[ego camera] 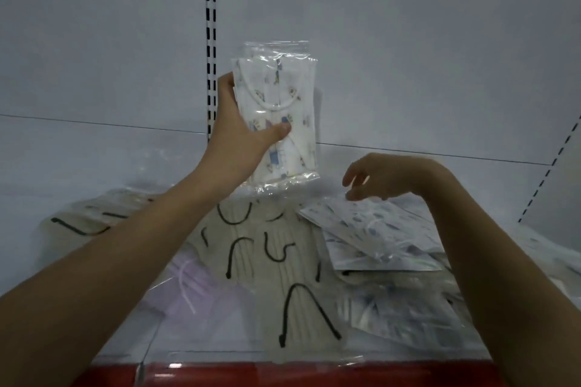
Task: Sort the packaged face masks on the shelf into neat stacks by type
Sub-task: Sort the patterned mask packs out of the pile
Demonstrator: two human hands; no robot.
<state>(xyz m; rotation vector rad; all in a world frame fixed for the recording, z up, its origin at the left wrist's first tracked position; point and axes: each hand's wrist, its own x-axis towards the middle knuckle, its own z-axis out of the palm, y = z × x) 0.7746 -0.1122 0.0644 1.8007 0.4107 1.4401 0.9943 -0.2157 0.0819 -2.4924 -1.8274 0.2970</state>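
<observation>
My left hand (234, 138) holds a clear packet of white printed masks (283, 97) upright above the shelf, thumb on its front and fingers behind. My right hand (386, 177) hovers with loosely curled fingers just above a flat packet of printed masks (371, 226) at the right, holding nothing. Cream masks with black ear loops (276, 261) lie in packets across the middle and left. A lilac mask packet (191, 286) lies at the front left. More printed packets (396, 308) are piled at the front right.
The grey back wall carries a slotted upright (210, 41). A second slotted strip (547, 173) runs along the right side. The shelf has a clear front lip above a red edge (283, 374). The bare shelf floor (78, 160) shows at the back left.
</observation>
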